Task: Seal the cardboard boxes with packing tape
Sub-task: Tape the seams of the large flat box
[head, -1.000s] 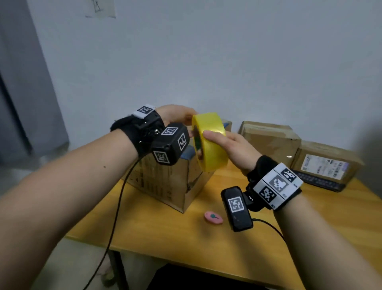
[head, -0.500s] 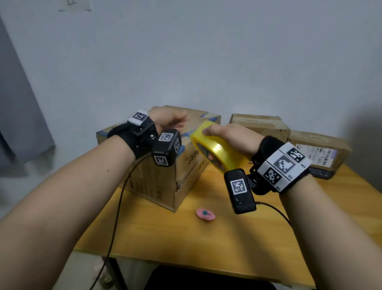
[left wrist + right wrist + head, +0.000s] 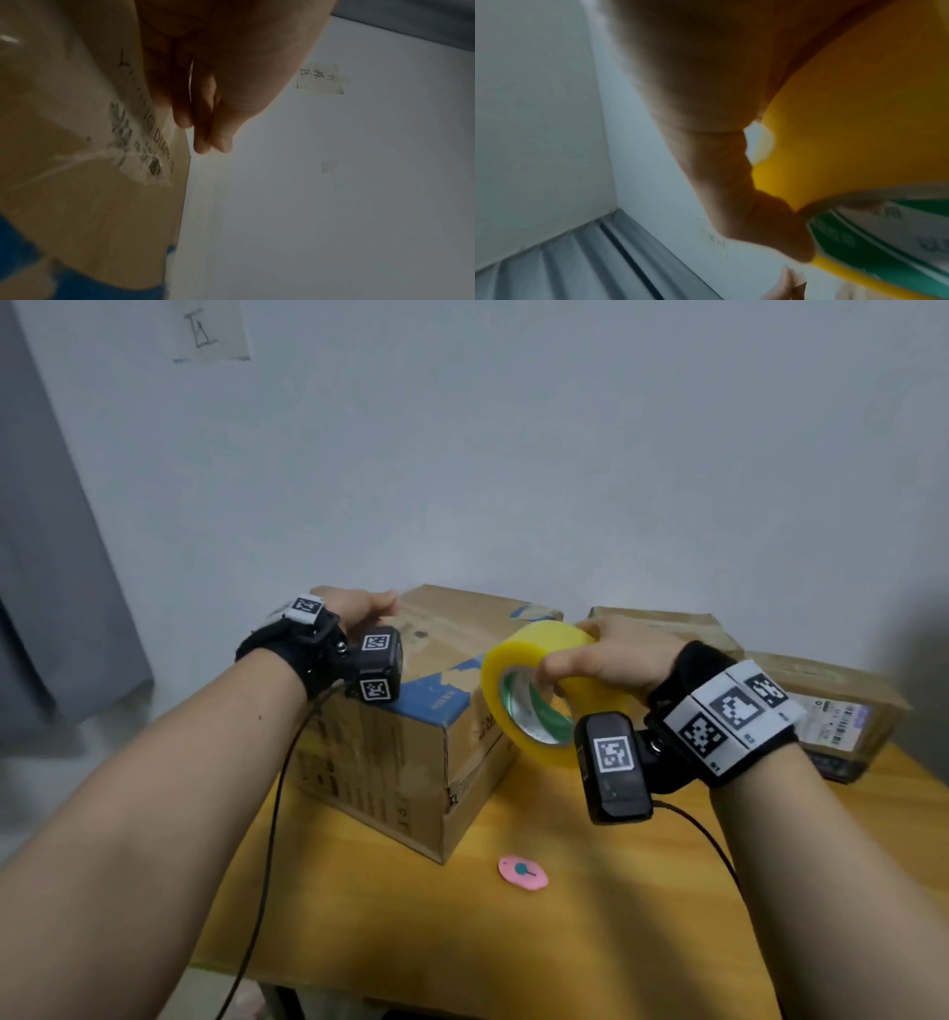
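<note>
Your right hand (image 3: 613, 657) grips the yellow roll of packing tape (image 3: 534, 693): the thumb hooks into its green and white core and the other fingers curl over the outer band. You hold the roll in the air, tilted, just beside the right top edge of the large brown cardboard box with blue patches (image 3: 411, 737), which stands on the yellow wooden table (image 3: 590, 942).

Your left hand (image 3: 359, 611) lies on the far top of this box. The left wrist view shows what the head view hides: the fingers (image 3: 203, 113) are straight and close together, reaching past the far edge of the box top. I cannot tell if they pinch a tape end.

The right wrist view shows only palm, thumb and the tape roll, very near and blurred.

The box is closed. Two smaller brown cardboard boxes (image 3: 821, 706) sit behind, also closed. A small pink oval object (image 3: 523, 872) lies on the table in front.
</note>
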